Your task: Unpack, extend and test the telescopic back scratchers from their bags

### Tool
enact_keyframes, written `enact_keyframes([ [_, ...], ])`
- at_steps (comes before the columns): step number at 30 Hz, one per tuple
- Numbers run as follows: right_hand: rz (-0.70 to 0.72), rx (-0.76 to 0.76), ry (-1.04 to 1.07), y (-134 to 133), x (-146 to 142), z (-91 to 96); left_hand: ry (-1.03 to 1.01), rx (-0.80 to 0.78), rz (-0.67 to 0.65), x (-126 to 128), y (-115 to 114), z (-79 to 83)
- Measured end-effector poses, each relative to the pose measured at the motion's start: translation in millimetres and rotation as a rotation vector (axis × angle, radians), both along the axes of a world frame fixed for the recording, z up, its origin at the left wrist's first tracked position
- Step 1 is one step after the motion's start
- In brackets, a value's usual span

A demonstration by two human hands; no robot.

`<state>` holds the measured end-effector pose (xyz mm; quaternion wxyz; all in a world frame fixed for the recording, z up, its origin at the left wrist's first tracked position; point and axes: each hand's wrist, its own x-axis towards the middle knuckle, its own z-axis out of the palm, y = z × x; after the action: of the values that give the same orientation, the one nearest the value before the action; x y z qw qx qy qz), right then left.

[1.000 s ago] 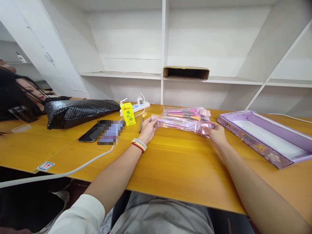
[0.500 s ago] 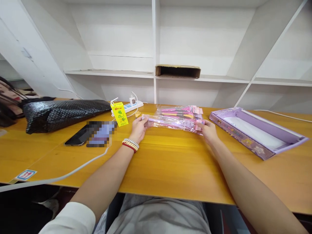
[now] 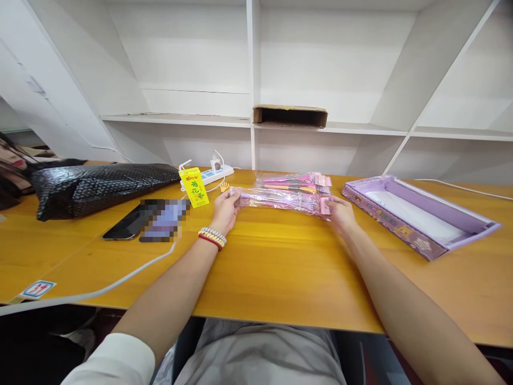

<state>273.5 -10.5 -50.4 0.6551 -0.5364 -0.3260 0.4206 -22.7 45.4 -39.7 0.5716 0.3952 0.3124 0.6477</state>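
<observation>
Both hands hold a back scratcher (image 3: 276, 200) in clear plastic, level above the wooden table. My left hand (image 3: 225, 209) is closed on its left end, with fingers and thumb pinching the wrapper. A small yellow hand-shaped tip (image 3: 224, 187) shows just beyond those fingers; I cannot tell which piece it belongs to. At the other end, by a pink label, my right hand (image 3: 340, 213) is closed on the package. Right behind it lie more bagged back scratchers (image 3: 292, 182), pink and dark with yellow parts, partly covered by the held one.
To the right sits an open purple display box (image 3: 420, 214). On the left are a black bubble-wrap bag (image 3: 104, 184), a phone (image 3: 124, 222), a yellow drink carton (image 3: 194, 187) and a white power strip (image 3: 218, 172). A cardboard box (image 3: 290, 116) rests on the white shelf.
The view has shifted slightly, so everything sits a little further left. Both hands keep the same hold on the bagged back scratcher.
</observation>
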Motion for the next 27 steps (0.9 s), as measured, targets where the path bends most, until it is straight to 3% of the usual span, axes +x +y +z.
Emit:
enact_keyframes([
  [3,-0.067,0.041,-0.149,0,1,-2.0,-0.009,-0.003,0.006,0,1,-0.4],
  [7,-0.229,0.171,-0.594,-4,1,-3.5,-0.006,0.003,-0.001,0,0,1.0],
  [10,-0.358,0.182,-0.785,-9,0,-1.4,0.005,-0.002,-0.004,0,-2,2.2],
  [12,-0.374,0.200,-0.774,-10,-2,0.3,0.008,-0.010,0.003,1,-2,2.6],
  [16,-0.250,0.324,-0.593,-9,-5,2.7,0.000,-0.015,0.018,1,-2,1.5],
  [20,-0.196,0.420,-0.542,-8,-5,3.8,0.007,0.000,0.002,1,0,-1.5],
  [24,-0.084,0.448,-0.437,-8,-5,2.8,0.014,0.002,-0.009,1,0,-3.2],
  [27,0.007,0.409,-0.503,-8,-7,0.6,0.017,0.009,-0.016,2,-1,-2.7],
])
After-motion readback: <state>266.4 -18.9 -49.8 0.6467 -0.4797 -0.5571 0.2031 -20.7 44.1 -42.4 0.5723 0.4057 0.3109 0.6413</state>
